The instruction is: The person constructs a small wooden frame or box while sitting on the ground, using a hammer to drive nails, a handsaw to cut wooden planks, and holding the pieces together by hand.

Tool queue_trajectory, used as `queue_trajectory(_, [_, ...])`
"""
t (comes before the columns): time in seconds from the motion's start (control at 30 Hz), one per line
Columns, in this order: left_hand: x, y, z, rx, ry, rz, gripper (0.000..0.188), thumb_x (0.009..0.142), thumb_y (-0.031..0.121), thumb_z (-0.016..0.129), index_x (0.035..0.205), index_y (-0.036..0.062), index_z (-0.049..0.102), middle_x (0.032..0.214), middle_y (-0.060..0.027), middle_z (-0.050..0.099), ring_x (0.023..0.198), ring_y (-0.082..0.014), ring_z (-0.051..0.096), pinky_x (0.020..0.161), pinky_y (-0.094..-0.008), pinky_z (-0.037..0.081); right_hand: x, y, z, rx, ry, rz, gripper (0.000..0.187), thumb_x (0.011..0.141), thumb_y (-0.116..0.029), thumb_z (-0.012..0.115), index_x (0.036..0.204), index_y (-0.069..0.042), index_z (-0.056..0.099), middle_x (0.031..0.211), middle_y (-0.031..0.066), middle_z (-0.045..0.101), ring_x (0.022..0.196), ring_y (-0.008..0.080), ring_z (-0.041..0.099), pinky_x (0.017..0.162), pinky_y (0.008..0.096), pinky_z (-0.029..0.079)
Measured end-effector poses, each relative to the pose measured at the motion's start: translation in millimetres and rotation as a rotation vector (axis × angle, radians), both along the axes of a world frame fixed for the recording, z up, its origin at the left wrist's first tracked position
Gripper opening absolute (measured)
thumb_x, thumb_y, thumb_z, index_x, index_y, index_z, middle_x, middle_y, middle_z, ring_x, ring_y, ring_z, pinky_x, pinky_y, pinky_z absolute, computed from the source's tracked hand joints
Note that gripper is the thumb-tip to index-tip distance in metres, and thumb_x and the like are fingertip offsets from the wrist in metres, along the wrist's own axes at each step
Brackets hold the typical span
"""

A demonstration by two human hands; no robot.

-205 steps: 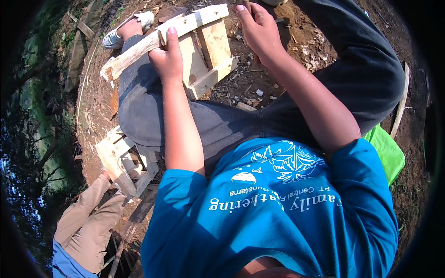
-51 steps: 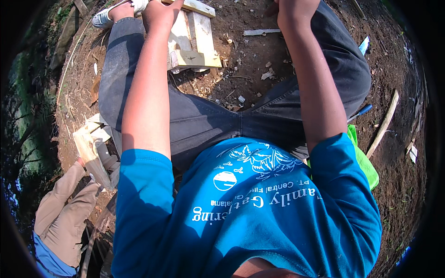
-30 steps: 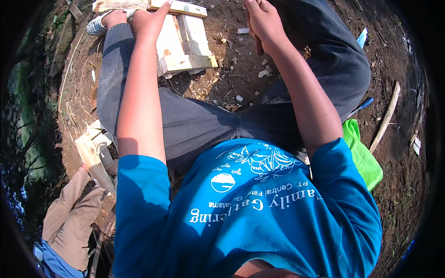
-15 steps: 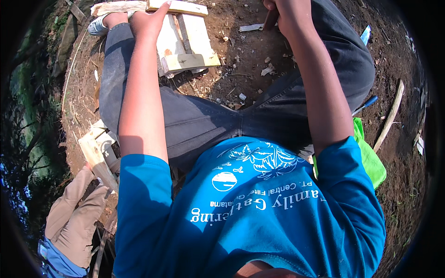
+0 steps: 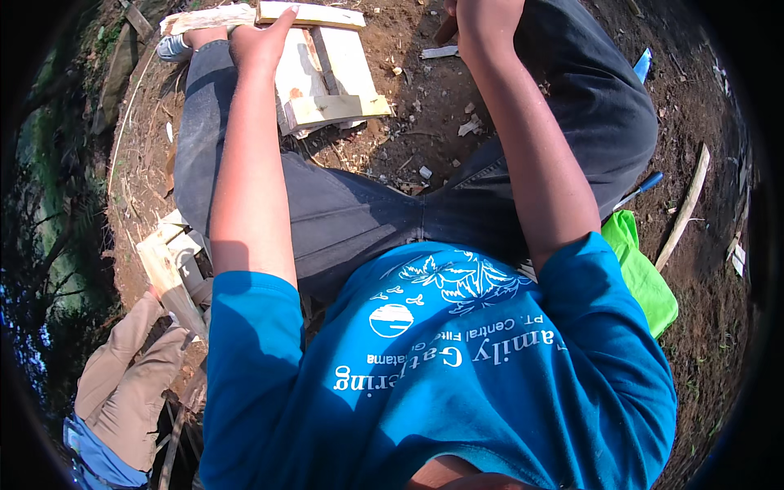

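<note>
A small frame of pale wooden boards [image 5: 353,61] lies on the dirt between my legs, with a cross strip [image 5: 339,107] along its near end. My left hand [image 5: 258,46] is at its far left corner, closed on the far wooden strip [image 5: 322,15], the thumb laid over it; the other fingers are mostly hidden. Another rough wooden piece [image 5: 206,18] extends left from there, over my foot. To the right, my right hand [image 5: 487,23] is raised and closed round a brown wooden handle [image 5: 446,31]. Whatever the handle belongs to is out of view.
Wood chips [image 5: 470,126] litter the dirt. By my right hip lie a bright green cloth [image 5: 641,269], a blue-handled tool [image 5: 649,182] and a stick [image 5: 686,204]. At left, another person's legs in tan trousers [image 5: 135,371] are beside more wooden pieces [image 5: 171,273].
My right hand has swung left, toward the wooden frame, with the brown handle in it. My left hand keeps its place on the strip.
</note>
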State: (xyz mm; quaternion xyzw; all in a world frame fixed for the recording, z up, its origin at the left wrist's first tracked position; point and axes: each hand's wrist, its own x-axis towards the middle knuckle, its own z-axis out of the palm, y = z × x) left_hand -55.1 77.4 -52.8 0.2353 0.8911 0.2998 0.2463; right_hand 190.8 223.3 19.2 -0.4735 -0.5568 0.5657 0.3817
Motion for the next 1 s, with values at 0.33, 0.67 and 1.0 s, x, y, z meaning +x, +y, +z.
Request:
queue_trajectory(0.33, [15.1,-4.0,39.8,0.035,-0.080,-0.026,0.064,0.076,0.045,0.088,0.102,-0.0116,0.074,0.100,-0.0187,0.075,0.091,-0.0210,0.072,0.082,-0.0327,0.054,27.8,24.7,31.3,-0.349,0.132,0.154,0.026,0.108,-0.028,0.046,0.092,-0.009,0.054,0.067,-0.0006,0.048,0.050,0.0107,0.043,0.047,0.0302,0.037])
queue_trajectory(0.67, [27.9,11.7,28.6,-0.001,-0.006,0.120,0.067,0.075,0.046,0.089,0.108,-0.0107,0.073,0.107,-0.0190,0.074,0.095,-0.0217,0.072,0.085,-0.0337,0.054,24.6,-26.5,-63.6,-0.492,-0.260,0.403,0.025,0.109,-0.031,0.046,0.101,-0.009,0.054,0.063,-0.0044,0.038,0.051,0.0074,0.033,0.046,0.0261,0.030])
queue_trajectory(1.0, [4.0,-9.3,-20.9,0.240,-0.088,0.143,0.059,0.077,0.034,0.090,0.113,-0.0088,0.071,0.109,-0.0158,0.073,0.096,-0.0208,0.071,0.084,-0.0333,0.055,20.5,-63.0,-95.8,-0.592,-0.525,0.659,0.037,0.105,-0.031,0.045,0.107,0.002,0.061,0.079,0.0107,0.066,0.058,0.0191,0.062,0.061,0.0387,0.052])
